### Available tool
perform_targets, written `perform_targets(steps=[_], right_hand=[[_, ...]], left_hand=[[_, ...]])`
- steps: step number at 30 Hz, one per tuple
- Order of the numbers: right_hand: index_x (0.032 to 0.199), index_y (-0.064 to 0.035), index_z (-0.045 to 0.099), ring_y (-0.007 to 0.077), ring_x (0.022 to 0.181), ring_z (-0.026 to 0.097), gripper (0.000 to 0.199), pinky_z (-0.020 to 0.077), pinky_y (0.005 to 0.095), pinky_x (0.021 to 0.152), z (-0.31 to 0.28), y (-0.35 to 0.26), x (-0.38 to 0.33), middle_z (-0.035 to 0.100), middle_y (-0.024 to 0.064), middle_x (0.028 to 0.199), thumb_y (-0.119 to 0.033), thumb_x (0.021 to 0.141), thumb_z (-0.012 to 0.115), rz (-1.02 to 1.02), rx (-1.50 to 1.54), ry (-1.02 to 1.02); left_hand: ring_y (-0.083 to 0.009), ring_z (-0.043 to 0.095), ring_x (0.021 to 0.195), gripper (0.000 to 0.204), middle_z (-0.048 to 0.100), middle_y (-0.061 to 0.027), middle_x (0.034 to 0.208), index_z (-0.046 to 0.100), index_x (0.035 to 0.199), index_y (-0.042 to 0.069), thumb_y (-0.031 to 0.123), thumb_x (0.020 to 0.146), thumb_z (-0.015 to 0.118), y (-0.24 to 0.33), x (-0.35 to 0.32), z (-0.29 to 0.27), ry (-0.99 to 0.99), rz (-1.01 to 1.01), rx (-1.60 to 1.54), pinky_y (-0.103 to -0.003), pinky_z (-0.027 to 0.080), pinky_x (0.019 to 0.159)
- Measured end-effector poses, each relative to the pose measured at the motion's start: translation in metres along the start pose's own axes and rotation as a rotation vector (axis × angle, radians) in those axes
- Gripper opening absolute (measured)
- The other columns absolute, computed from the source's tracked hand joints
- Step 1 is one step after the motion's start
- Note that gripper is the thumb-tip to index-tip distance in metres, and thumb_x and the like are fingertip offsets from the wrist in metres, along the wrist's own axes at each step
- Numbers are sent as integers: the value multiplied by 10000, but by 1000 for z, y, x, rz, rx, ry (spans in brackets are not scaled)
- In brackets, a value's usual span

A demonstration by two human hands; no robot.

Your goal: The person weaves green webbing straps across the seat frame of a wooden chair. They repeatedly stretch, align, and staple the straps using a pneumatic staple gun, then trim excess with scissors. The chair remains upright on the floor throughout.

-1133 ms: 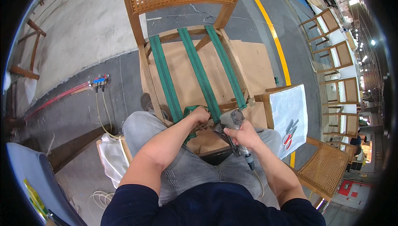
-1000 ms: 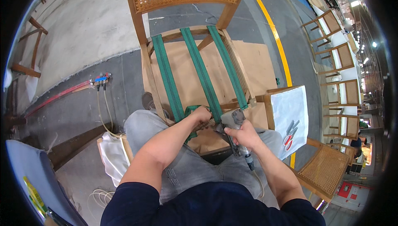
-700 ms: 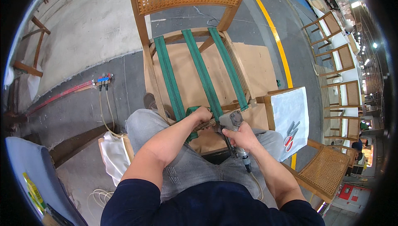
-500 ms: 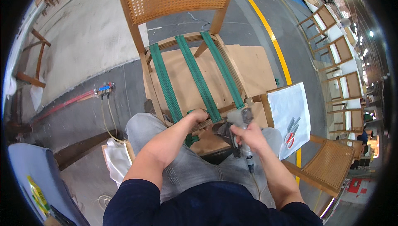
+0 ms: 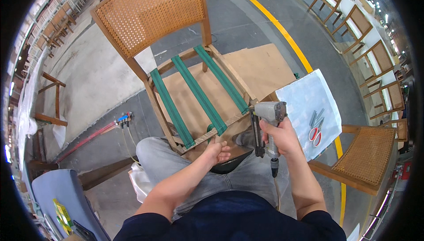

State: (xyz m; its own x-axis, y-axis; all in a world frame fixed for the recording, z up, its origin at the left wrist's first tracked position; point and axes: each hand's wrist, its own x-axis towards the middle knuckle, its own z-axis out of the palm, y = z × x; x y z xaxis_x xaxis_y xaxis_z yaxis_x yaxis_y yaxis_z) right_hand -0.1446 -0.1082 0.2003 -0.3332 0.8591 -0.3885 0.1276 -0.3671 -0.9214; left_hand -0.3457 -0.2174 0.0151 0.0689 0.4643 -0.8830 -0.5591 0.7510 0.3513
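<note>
The right hand (image 5: 285, 137) grips a grey staple gun (image 5: 268, 109); the left hand (image 5: 216, 151), loosely uncurled, is at the chair's front rail (image 5: 201, 139).

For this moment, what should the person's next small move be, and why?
Probably the left hand should press on the near end of the middle strap to check that it is held. The strap reaches the front rail, the left hand is close to it and seems to hold nothing, and the right hand holds the staple gun off to the right.
</note>
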Motion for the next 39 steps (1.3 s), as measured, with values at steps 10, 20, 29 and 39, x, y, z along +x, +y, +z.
perform_targets(steps=[10,20,29,39], right_hand=[[1054,-3,690,118,564,599,264,471,301,502,12,2,2,657,25,720,-221,970,815,4,-46,-112],[1098,-36,696,79,544,571,245,440,269,460,64,26,43,639,-17,742,-248,1001,774,231,-295,-163],[1005,-49,706,87,528,580,215,446,273,454,80,58,72,627,-22,704,-258,1010,755,374,-458,-189],[948,-43,692,93,518,580,224,451,278,461,90,61,72,610,-21,664,-248,998,768,364,-489,-198]], left_hand=[[-236,681,1016,351,701,-32,1168,691,1312,142,320,1016,751,-20,1,20,56,255,386,-413,571,880],[-158,730,956,366,783,-97,1116,698,1246,4,313,1130,538,103,-27,-50,-209,357,88,-325,610,808],[-183,719,1075,358,781,-98,1176,649,1275,-18,287,1130,530,112,27,-58,-269,372,23,-342,573,969],[-153,678,1059,354,779,-63,1130,670,1222,2,318,1113,553,113,30,-61,-260,327,-24,-323,506,987]])
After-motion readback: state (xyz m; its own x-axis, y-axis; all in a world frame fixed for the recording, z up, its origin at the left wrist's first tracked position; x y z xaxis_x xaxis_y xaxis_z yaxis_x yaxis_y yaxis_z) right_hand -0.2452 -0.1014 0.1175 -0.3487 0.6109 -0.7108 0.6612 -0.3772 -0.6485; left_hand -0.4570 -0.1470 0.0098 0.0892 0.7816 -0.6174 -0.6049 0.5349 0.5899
